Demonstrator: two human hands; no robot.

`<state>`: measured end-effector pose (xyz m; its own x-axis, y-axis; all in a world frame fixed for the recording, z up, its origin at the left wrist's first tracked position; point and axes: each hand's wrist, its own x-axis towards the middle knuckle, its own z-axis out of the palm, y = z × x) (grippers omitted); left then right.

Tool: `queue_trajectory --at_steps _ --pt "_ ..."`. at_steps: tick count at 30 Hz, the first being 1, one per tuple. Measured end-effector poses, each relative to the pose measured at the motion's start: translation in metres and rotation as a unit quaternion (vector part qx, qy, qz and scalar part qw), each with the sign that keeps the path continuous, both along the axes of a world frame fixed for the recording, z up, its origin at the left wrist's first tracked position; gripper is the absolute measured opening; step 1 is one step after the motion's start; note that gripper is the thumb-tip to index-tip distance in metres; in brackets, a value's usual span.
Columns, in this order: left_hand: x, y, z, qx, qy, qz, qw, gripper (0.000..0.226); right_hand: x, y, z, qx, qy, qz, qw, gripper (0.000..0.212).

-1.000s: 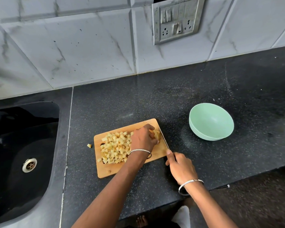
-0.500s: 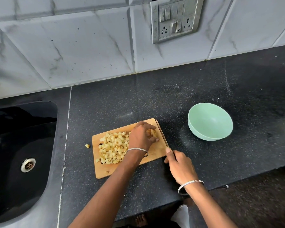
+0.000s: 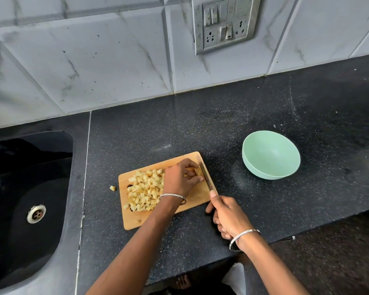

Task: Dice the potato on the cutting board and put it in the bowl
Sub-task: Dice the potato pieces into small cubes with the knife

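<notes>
**Left of frame.** Black moulded sink (image 3: pixel 30 188) with a steel drain (image 3: pixel 36 213). Its rim is an open drop on that side of the work area.

**Left of centre.** One pale-yellow potato cube (image 3: pixel 113 188) lies off the board on the black speckled stone tabletop (image 3: pixel 200 124), just beside the board's left edge, between board and sink.

**Lower centre.** Rectangular light-wood cutting board (image 3: pixel 136 222), set at a slant. Its left and middle carry a heap of diced potato cubes (image 3: pixel 145 188).

**Centre.** Left hand (image 3: pixel 179 179), its fingers (image 3: pixel 190 163) curled down over a last small uncut potato piece (image 3: pixel 197 171) at the board's upper right corner, pinning it.

**Right of that.** Steel knife blade (image 3: pixel 207 177), set against the piece and running along the board's right edge. Right hand (image 3: pixel 226 216) clenched round the handle, which is hidden in the fist, with one finger reaching toward the blade.

**Right of centre.** Round mint-green bowl (image 3: pixel 271 155), holding nothing, well apart from the board with bare tabletop between.

**Progress, judged.** Dicing is nearly complete, with only the pinned piece left to cut. The transfer to the bowl has not begun, and the stray cube will need collecting.

**Edges and room, judged.**
- The cutting sits at the board's right margin, so fresh cubes could drop onto the tabletop.
- The tabletop's front edge runs just below the right wrist.
- Open surface lies behind the board and around the bowl.
</notes>
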<state>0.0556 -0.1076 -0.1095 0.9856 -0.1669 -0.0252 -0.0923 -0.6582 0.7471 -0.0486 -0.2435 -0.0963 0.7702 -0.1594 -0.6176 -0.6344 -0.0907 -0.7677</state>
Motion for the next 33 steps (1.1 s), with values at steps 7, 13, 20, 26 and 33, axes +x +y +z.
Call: queue_trajectory --at_steps 7,13,20,26,33 --pt "0.001 0.0 -0.003 -0.024 0.005 -0.001 1.0 0.032 0.0 0.001 0.002 0.002 -0.018 0.003 1.0 0.054" --pt "0.0 0.002 -0.001 -0.04 0.01 -0.012 0.999 0.031 0.002 -0.006 -0.002 -0.027 -0.008 0.022 0.999 0.057" --pt "-0.001 0.009 -0.001 -0.051 0.022 0.009 0.998 0.034 0.003 -0.005 -0.004 -0.032 -0.007 0.029 0.999 0.057" --pt "-0.001 0.011 0.004 -0.035 0.032 0.009 0.999 0.037 0.002 -0.003 -0.005 -0.032 -0.02 0.031 0.999 0.056" --pt "0.004 0.019 0.003 0.028 0.037 -0.004 0.999 0.043 0.005 -0.005 -0.011 -0.113 -0.062 0.046 0.991 0.058"
